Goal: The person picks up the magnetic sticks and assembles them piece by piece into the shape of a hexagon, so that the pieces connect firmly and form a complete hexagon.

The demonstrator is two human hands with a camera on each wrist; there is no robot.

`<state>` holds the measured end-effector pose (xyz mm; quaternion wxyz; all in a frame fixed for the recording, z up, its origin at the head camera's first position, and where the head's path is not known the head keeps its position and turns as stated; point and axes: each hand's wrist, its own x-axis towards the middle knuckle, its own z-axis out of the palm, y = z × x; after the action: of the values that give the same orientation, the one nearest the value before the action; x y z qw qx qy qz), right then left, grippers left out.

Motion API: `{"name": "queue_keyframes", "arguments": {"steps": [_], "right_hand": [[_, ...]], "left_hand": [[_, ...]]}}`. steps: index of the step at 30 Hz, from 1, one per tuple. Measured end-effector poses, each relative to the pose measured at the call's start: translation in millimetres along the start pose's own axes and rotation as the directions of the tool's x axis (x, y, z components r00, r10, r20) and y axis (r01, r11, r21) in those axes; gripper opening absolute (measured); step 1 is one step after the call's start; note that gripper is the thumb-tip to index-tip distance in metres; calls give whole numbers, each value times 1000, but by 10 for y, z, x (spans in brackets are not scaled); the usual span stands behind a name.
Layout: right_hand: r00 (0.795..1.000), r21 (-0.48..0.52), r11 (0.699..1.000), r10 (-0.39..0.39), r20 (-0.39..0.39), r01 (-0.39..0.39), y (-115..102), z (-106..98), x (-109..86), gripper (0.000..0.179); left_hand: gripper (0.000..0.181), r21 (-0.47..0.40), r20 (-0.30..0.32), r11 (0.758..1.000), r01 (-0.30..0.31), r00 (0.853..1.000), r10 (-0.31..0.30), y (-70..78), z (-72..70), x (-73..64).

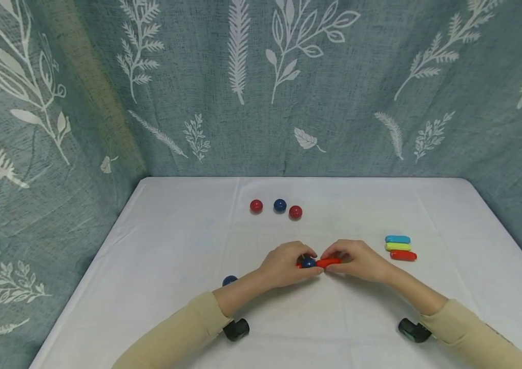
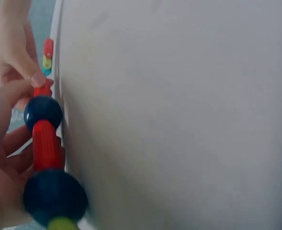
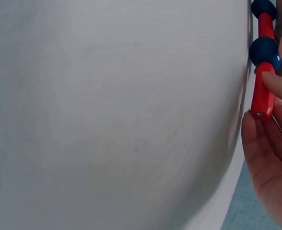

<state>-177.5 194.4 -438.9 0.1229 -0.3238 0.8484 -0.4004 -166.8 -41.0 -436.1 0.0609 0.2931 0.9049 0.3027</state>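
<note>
My left hand (image 1: 286,264) grips a chain of toy rods and balls around a blue ball (image 1: 308,263). Opposite it, my right hand (image 1: 357,259) pinches the red rod (image 1: 328,262) at the chain's right end between thumb and fingers. That rod meets the blue ball end to end. In the left wrist view the chain runs on through another red rod (image 2: 46,143) and a second blue ball (image 2: 54,197) to a yellow-green piece (image 2: 63,224), cut off by the frame. Much of this stretch is hidden under my left hand in the head view.
Two red balls (image 1: 256,206) and a blue ball (image 1: 280,205) lie toward the table's far edge. Blue, yellow and red rods (image 1: 403,255) are stacked side by side at right. Another blue ball (image 1: 230,280) shows behind my left forearm; whether it joins the chain, I cannot tell.
</note>
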Motion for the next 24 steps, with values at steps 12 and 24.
{"name": "queue_keyframes", "arguments": {"steps": [12,24], "right_hand": [[990,9,997,74,-122,-74,1,-25,267,18],[955,-79,977,172,-243,-196,-9,-26,996,50]], "left_hand": [[19,-10,-45,999,44,998,-44,-41,36,-3],[18,-2,-52,1000,23,998,-23,-49,16,-48]]}}
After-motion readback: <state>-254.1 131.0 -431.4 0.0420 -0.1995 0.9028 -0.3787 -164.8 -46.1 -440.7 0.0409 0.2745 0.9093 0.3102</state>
